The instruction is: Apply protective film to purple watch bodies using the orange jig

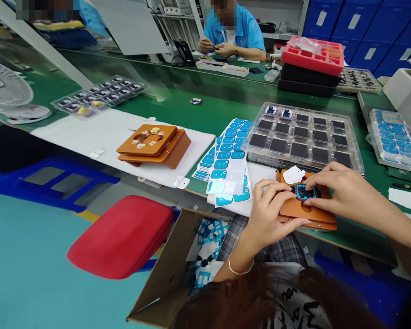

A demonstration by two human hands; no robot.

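My left hand [272, 214] and my right hand [342, 192] both press on a small dark square part with a blue film [306, 192]. The part sits in an orange-brown jig [308, 214] at the table's front edge. My left fingers rest on the part's left side and on the jig; my right fingers cover its right side. Sheets of blue stickers [228, 160] lie just left of the jig. A clear tray of dark square parts [303, 137] stands right behind it.
A second orange jig [154, 144] lies on a white mat to the left. A cardboard box of used backing sheets [202, 251] sits below, beside a red stool [123, 235]. Across the green table a person in blue works; red and black trays [311, 64] are stacked there.
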